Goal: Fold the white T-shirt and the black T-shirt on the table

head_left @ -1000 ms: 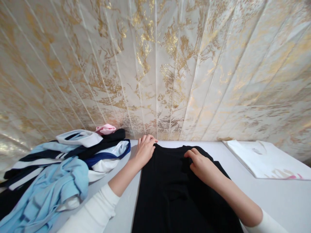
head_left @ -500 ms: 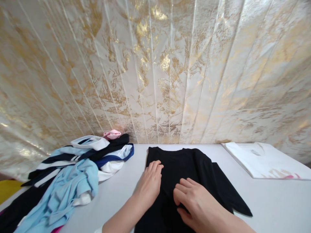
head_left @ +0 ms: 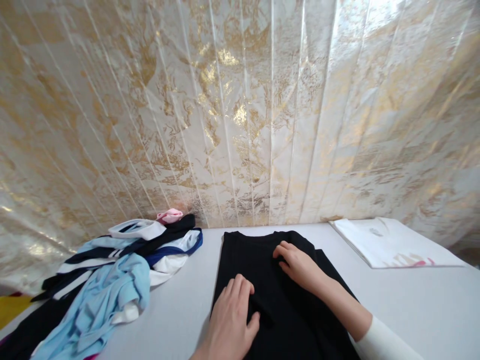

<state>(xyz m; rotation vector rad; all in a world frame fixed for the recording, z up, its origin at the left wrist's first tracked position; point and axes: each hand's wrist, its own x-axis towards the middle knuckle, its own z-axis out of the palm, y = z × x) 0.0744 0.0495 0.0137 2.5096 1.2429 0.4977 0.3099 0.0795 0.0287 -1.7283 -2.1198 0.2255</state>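
Observation:
A black garment (head_left: pixel 262 270) that looks like a T-shirt lies on the white table in front of me, its neckline at the far end and its right sleeve spread out to the right. My left hand (head_left: pixel 232 317) rests on its left part, fingers stretched forward and thumb apart. A small raised fold shows beside that thumb. Close to the neckline, my right hand (head_left: pixel 298 265) touches the upper right part with loosely bent fingers, the thumb apart from them. My right forearm covers some of the sleeve.
To the left lies a heap of clothes, with a light blue garment (head_left: pixel 101 305) in front and a pink piece (head_left: pixel 170 215) on top. A folded white T-shirt (head_left: pixel 397 240) lies at the far right. Behind the table (head_left: pixel 180 310) hangs a gold-patterned sheet (head_left: pixel 240 125).
My right hand has moved away from me, up toward the neckline. My left hand has come back toward me over the garment. The view has shifted slightly.

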